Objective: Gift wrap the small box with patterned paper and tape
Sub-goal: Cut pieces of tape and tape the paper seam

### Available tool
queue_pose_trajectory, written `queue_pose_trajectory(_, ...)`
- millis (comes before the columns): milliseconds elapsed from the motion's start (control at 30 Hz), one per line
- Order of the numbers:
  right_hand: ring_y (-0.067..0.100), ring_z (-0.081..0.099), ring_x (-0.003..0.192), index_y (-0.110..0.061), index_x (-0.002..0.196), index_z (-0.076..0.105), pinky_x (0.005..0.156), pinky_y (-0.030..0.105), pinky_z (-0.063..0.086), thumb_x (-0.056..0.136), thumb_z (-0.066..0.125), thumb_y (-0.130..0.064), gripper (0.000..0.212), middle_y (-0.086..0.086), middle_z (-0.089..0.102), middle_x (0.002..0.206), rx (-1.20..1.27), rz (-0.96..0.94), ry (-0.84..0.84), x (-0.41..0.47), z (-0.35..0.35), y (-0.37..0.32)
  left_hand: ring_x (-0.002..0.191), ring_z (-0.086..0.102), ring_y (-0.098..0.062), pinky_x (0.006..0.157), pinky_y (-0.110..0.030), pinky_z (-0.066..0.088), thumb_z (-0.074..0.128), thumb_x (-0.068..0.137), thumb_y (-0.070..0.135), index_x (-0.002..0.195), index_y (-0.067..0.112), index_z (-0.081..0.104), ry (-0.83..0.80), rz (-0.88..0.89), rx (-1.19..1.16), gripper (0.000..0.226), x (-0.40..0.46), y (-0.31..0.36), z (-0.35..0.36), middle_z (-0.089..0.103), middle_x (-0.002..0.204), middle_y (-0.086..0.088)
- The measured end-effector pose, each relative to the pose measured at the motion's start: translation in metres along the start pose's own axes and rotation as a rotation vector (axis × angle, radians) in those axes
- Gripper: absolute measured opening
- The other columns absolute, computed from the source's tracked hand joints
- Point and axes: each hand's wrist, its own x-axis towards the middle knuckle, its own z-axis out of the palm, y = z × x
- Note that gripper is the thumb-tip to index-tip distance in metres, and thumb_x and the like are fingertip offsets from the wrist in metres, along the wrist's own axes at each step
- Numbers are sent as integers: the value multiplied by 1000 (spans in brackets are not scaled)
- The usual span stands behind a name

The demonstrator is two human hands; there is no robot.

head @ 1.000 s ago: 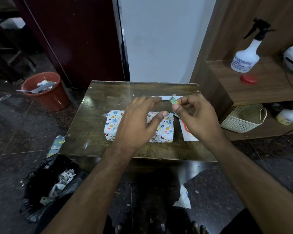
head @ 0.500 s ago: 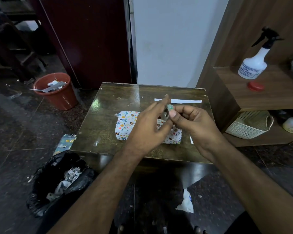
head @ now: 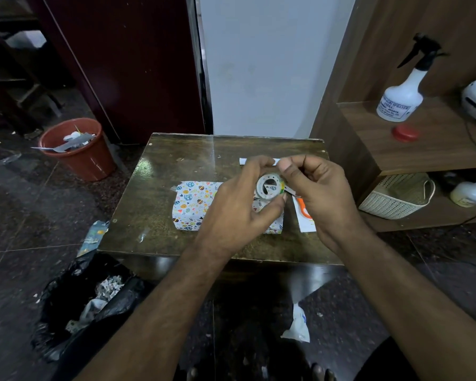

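Head camera: a left hand (head: 231, 213) grips a small round tape roll (head: 270, 186) above a worn, glossy dark tabletop (head: 154, 204), while the right hand (head: 318, 193) pinches at the roll's edge. The hands hide much of the box wrapped in egg-patterned paper (head: 193, 206) lying on the tabletop. Orange-handled scissors (head: 302, 207) peek out beside it, mostly covered.

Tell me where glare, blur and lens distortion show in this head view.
Head view: glare streaks the table top at its far left; wide-angle bending tilts the door edges and shelf unit; the tape roll and wrapped box stay sharp; the floor is dim.
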Motion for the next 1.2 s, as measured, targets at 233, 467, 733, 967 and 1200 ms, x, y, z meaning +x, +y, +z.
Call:
queue_pose_trajectory(233, 19, 61, 81, -16, 94, 75, 80, 40, 53, 97, 72, -24, 10, 5, 71, 84, 60, -67, 63, 0, -2, -3, 64, 57, -7, 58, -15, 40, 78, 89, 15, 90, 10, 66, 89, -87, -191, 13, 4, 10, 7, 65, 73, 6)
queue_pose_trajectory(467, 13, 68, 67, -1, 99, 71, 62, 27, 54, 99, 68, -17, 16, 10, 70, 77, 122, -28, 97, 3, -7, -5, 84, 71, -16, 71, -37, 59, 77, 90, 14, 112, 15, 58, 102, -122, -353, 29, 6, 14, 19, 74, 92, 3)
queue_pose_trajectory(733, 9, 64, 65, -9, 93, 74, 64, 24, 52, 98, 70, -19, 12, 1, 68, 72, 14, -64, 125, 5, -10, -4, 85, 69, -19, 65, -35, 55, 78, 86, 16, 102, 12, 60, 72, -154, -424, 24, 10, 13, 24, 71, 91, 3)
queue_pose_trajectory(967, 6, 63, 64, -6, 93, 73, 60, 18, 48, 99, 69, -18, 14, -1, 70, 72, -15, -62, 132, 5, -11, -5, 99, 72, -19, 70, -28, 54, 73, 93, 5, 124, 29, 56, -15, -146, -573, 43, 11, 14, 17, 72, 111, -4)
queue_pose_trajectory(1200, 5, 55, 65, -9, 94, 76, 61, 20, 46, 103, 62, -20, 20, 0, 69, 77, -86, -66, 111, 6, -14, -5, 116, 69, -12, 98, -31, 54, 74, 90, -2, 122, 13, 68, -12, -124, -508, 36, 12, 9, 15, 76, 114, 4)
